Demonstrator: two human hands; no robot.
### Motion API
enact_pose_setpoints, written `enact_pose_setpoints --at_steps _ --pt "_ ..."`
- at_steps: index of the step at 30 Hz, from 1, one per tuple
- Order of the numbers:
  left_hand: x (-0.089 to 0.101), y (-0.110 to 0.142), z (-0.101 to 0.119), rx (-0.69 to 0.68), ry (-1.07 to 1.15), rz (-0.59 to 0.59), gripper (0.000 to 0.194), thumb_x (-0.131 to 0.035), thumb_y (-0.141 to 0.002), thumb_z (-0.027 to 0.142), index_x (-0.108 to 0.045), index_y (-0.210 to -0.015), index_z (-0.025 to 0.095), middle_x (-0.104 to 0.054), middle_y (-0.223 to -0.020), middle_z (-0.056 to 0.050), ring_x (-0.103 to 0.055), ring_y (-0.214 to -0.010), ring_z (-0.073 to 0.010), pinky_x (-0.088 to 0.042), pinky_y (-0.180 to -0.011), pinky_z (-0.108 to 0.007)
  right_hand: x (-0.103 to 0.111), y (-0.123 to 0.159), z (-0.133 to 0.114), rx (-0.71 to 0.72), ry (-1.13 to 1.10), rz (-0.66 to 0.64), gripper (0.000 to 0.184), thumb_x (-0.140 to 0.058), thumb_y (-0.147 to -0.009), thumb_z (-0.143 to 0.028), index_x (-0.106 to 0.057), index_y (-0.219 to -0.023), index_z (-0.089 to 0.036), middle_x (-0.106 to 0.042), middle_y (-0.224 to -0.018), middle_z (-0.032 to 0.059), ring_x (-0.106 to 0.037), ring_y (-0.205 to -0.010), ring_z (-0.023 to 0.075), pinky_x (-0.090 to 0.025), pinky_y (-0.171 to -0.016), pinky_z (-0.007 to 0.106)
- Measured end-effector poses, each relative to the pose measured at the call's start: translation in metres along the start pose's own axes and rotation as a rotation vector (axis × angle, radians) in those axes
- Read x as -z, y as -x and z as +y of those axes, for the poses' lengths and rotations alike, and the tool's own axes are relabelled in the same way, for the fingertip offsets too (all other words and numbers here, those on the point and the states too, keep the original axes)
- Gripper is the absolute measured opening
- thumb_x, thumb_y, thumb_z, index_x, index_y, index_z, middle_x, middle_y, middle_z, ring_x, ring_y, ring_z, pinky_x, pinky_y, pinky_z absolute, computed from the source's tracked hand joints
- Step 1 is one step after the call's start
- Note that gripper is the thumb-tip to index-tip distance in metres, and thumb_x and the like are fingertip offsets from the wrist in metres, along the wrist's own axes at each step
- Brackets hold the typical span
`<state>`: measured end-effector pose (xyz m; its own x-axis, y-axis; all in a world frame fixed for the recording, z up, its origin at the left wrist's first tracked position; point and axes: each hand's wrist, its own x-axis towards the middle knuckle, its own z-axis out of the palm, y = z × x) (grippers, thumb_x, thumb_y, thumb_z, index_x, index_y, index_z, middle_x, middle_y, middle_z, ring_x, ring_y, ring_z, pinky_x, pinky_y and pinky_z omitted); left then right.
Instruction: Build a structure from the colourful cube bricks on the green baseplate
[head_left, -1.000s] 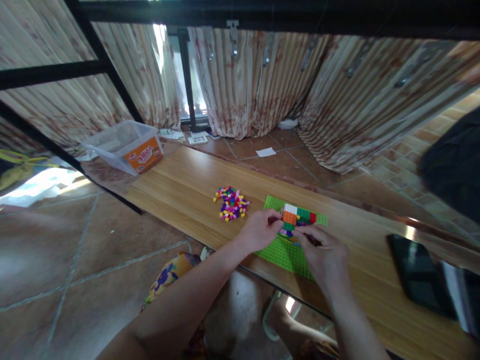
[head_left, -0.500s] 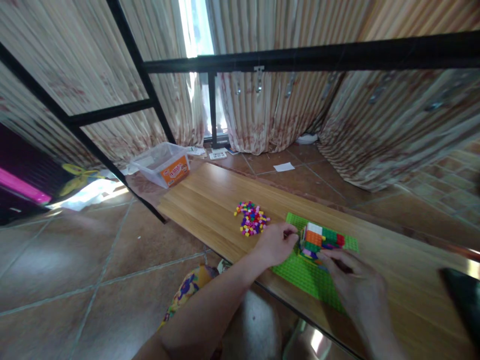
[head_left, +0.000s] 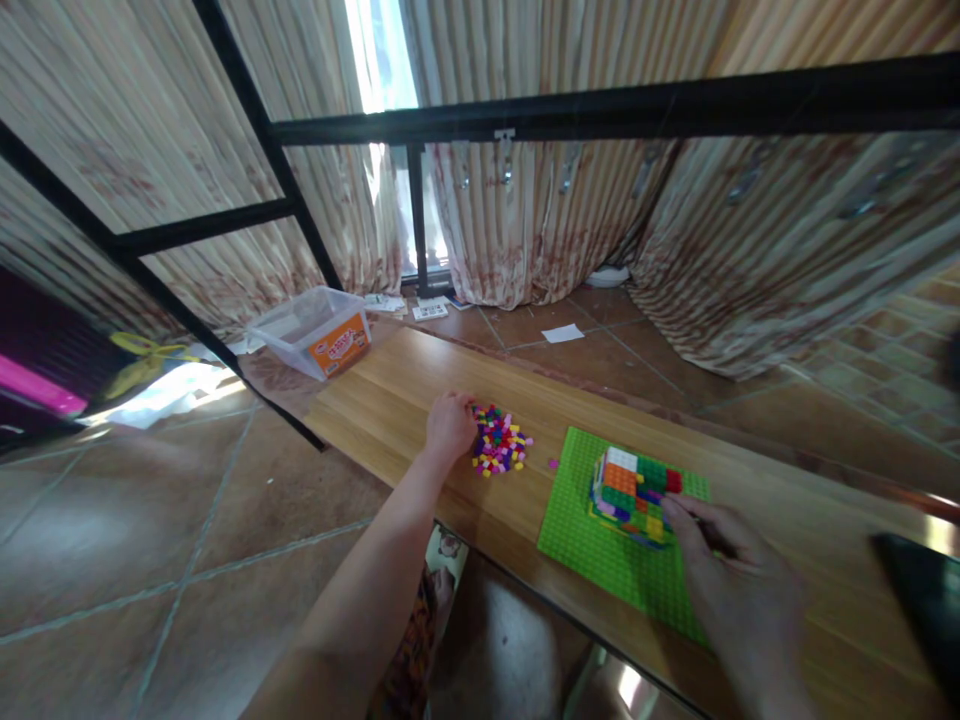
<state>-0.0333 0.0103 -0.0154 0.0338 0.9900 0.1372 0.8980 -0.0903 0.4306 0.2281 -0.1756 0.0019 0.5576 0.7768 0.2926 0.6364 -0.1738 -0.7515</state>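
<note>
My left hand (head_left: 451,426) is at the left edge of a pile of small multicoloured toy bricks (head_left: 501,445) on the wooden table. Its fingers reach over the edge of the pile and look apart, with nothing visible in them. A blocky toy brick build (head_left: 621,487) with white, orange, green and red bricks on top stands on a bright green baseplate (head_left: 581,530). At the right side of the build is my right hand (head_left: 739,570), thumb and forefinger drawn together. Whatever sits between those fingertips is hidden. One loose pink brick (head_left: 553,463) lies just left of the baseplate.
A clear plastic box (head_left: 304,335) with an orange label stands past the table's far left end. The wooden table (head_left: 420,365) runs diagonally across the view. A dark flat object (head_left: 919,580) lies at its right. Black metal bars (head_left: 525,125) and curtains are behind.
My left hand has moved left from the build to the brick pile. The pink brick beside the baseplate now shows. My right hand remains by the build's right side.
</note>
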Motion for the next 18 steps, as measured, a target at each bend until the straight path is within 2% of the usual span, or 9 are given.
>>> enact_pose_setpoints --at_steps 3,8,18 --pt "-0.003 0.000 0.002 -0.038 -0.011 -0.013 0.031 -0.049 -0.084 0.014 -0.074 -0.100 0.019 -0.070 -0.103 -0.010 -0.062 -0.101 -0.0215 -0.046 -0.095 -0.032 0.000 0.000 -0.001 0.002 0.001 -0.017 0.041 -0.062 -0.079 -0.059 -0.076 -0.088 -0.021 -0.074 -0.083 0.0051 -0.067 -0.070 0.0212 -0.048 -0.062 0.029" --pt "-0.002 0.002 0.009 0.016 0.005 -0.049 0.028 -0.050 -0.079 0.013 -0.075 -0.092 0.017 -0.071 -0.096 -0.011 -0.063 -0.094 -0.0209 -0.048 -0.086 -0.030 -0.001 0.001 -0.003 0.014 -0.006 -0.029 0.039 -0.062 -0.080 -0.058 -0.076 -0.088 -0.022 -0.074 -0.085 0.0048 -0.067 -0.070 0.0205 -0.048 -0.061 0.029" --pt "-0.006 0.008 0.010 -0.011 0.065 -0.124 0.025 -0.053 -0.079 0.017 -0.074 -0.091 0.021 -0.073 -0.090 -0.006 -0.064 -0.082 -0.0191 -0.047 -0.075 -0.028 -0.005 0.000 -0.003 0.049 -0.034 -0.052 0.038 -0.062 -0.080 -0.057 -0.075 -0.089 -0.023 -0.073 -0.081 0.0034 -0.065 -0.067 0.0183 -0.048 -0.062 0.028"
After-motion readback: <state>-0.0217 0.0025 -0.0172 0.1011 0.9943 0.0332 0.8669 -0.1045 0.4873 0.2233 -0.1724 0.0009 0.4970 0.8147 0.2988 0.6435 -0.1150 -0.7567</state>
